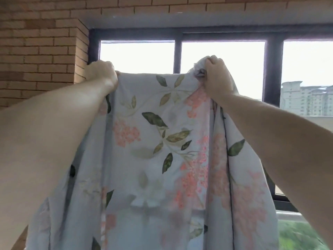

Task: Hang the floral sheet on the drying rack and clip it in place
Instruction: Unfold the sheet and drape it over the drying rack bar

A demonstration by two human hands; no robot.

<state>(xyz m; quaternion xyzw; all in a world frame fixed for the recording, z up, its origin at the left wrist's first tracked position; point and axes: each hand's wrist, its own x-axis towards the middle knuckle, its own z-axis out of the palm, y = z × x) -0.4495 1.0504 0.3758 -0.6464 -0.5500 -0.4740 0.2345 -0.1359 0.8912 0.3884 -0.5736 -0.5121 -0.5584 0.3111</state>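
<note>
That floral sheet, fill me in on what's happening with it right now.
A person holds the floral sheet up high in front of a window, the left hand and the right hand each gripping its top edge. The rest hangs down in folds between the arms. No drying rack or clips show in this view, so it is not yet hung.

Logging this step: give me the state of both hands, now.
Left hand: closed, gripping the top edge of the floral sheet.
Right hand: closed, gripping a bunched part of the sheet's top edge.
</note>
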